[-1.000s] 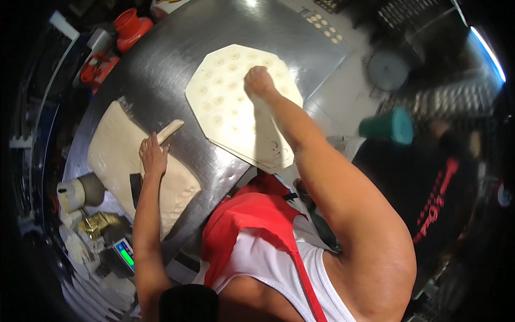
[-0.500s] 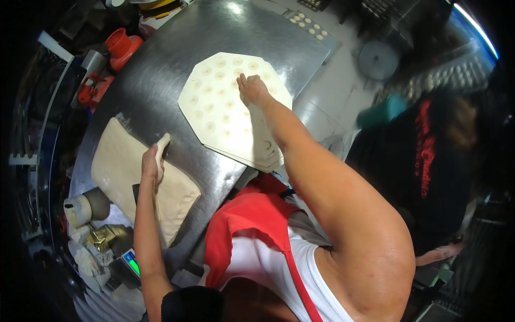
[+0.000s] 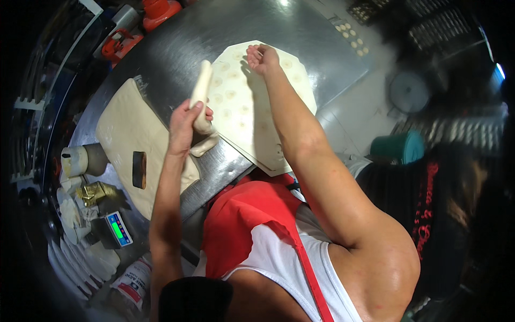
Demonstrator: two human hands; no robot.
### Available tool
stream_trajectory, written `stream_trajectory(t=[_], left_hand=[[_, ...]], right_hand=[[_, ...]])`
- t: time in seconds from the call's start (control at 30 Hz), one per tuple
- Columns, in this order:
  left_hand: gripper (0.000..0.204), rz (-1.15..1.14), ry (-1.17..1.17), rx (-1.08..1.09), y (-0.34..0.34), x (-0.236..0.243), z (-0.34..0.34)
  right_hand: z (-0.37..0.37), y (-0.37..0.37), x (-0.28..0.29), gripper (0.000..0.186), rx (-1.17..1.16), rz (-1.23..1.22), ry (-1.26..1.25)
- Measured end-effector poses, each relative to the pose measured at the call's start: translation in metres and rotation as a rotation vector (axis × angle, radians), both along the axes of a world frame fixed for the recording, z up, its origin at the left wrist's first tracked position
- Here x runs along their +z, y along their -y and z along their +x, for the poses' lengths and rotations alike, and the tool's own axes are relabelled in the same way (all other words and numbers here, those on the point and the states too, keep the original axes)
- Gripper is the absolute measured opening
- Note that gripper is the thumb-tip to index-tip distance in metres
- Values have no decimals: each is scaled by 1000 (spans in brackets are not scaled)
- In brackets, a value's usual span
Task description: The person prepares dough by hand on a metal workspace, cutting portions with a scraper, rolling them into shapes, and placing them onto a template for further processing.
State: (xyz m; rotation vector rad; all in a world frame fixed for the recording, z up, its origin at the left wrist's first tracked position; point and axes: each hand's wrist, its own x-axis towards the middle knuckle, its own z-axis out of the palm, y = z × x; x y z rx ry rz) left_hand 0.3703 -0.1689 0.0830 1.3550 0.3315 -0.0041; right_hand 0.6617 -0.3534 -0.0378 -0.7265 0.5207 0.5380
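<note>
My left hand (image 3: 185, 126) grips a thick strip of pale dough (image 3: 202, 88), raised off the table, its lower end drooping toward the metal top. Left of that hand lies a large folded slab of dough (image 3: 120, 131). On the slab rests a dark, flat rectangular tool (image 3: 139, 169), possibly a scraper. My right hand (image 3: 263, 59) is over the far part of a cream eight-sided board (image 3: 236, 86) marked with rows of round, ring-like spots. Its fingers curl loosely apart, and nothing shows in them. Another board's edge shows beneath.
A digital scale (image 3: 118, 229) with a lit green display, a gold foil packet (image 3: 92, 193) and a cream-coloured tub (image 3: 74, 162) stand at left. Small dough rounds (image 3: 351, 37) sit on a tray beyond the metal table (image 3: 214, 27). A person in black (image 3: 397, 188) is close on my right, near a green bucket (image 3: 397, 146).
My left hand has lifted the dough strip up and right, away from the slab, uncovering the flat tool. My right hand has shifted toward the board's far edge. The whole view has turned somewhat.
</note>
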Motion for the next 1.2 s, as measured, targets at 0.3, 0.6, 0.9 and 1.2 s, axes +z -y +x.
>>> stream_trajectory(t=[0.3, 0.6, 0.9, 1.2], left_hand=[[34, 54, -146, 148, 20, -35, -19], [40, 72, -73, -42, -24, -27, -59], [42, -17, 49, -359, -38, -23, -106], [29, 817, 171, -242, -13, -16, -113]], right_hand=[[-117, -22, 51, 54, 1046, -178, 608], [-165, -25, 78, 29, 976, -225, 724], [-272, -36, 155, 28, 906, -483, 1034], [-316, -49, 158, 52, 806, -1160, 1101]])
